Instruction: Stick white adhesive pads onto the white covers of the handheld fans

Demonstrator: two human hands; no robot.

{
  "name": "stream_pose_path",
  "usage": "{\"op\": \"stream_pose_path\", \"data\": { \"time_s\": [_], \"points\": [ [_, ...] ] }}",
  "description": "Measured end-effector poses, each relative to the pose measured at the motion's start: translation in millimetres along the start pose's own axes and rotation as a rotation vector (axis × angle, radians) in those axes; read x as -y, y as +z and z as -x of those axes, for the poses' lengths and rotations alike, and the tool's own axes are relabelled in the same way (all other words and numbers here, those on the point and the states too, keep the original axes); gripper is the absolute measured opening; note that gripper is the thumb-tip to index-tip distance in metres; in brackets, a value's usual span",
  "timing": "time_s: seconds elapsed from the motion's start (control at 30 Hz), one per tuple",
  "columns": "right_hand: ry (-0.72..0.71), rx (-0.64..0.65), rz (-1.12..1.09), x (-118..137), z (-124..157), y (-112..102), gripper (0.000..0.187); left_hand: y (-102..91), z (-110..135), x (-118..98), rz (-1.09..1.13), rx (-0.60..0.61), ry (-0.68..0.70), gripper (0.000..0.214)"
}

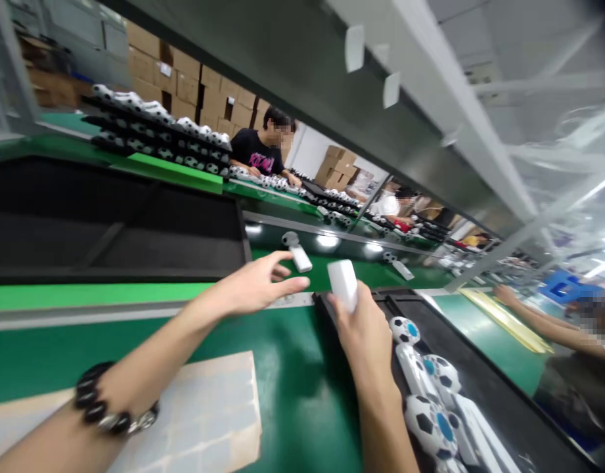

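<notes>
My right hand grips a white rectangular block, which stands up from my fingers over the edge of a black tray. That tray holds several white toys with black soccer-ball patches and blue dots, such as one just right of my hand. My left hand hangs open above the green conveyor belt, holding nothing, its fingertips a little left of the block. A beaded black bracelet circles my left wrist, above a pale sheet of labels.
Two ball-headed toys on white handles lie on the belt beyond my hands. A large black tray stands left. Further off, a co-worker in a black T-shirt sits by racks of toys. Another person's arm reaches in at right.
</notes>
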State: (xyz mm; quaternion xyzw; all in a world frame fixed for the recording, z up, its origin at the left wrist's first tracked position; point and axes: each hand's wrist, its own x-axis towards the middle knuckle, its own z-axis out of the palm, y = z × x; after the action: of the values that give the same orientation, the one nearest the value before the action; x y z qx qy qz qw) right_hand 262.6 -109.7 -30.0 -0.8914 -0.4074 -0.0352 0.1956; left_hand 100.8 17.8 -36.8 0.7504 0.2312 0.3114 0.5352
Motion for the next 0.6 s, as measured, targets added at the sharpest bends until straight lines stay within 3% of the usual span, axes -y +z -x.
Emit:
{"op": "stream_pose_path", "data": {
  "time_s": [0.07, 0.13, 0.23, 0.3, 0.4, 0.5, 0.6],
  "points": [
    [-0.255, 0.002, -0.155, 32, 21, -2, 0.044, 19.5, -2, 2, 0.182, -0.053, 0.011, 0.056],
    [-0.402, -0.034, -0.318, 47, 43, 2, 0.046, 26.9, -7, 4, 0.34, -0.183, 0.011, 0.047],
    [-0.394, -0.014, -0.489, 34, 79, 26, 0.033, 13.2, -14, 8, 0.527, -0.393, -0.011, 0.037],
    [-0.362, 0.125, -0.5, 14, 103, 48, 0.015, -3.6, -16, 8, 0.613, -0.496, -0.002, 0.034],
    [-0.347, 0.27, -0.431, -10, 128, 79, 0.01, -22.1, -15, 4, 0.667, -0.608, 0.084, 0.033],
    [-0.342, 0.295, -0.366, -19, 138, 95, 0.014, -25.8, -13, -3, 0.647, -0.69, 0.17, 0.036],
    [-0.351, 0.27, -0.301, -19, 139, 101, 0.011, -21.8, -10, -9, 0.625, -0.719, 0.166, 0.044]
  ]
}}
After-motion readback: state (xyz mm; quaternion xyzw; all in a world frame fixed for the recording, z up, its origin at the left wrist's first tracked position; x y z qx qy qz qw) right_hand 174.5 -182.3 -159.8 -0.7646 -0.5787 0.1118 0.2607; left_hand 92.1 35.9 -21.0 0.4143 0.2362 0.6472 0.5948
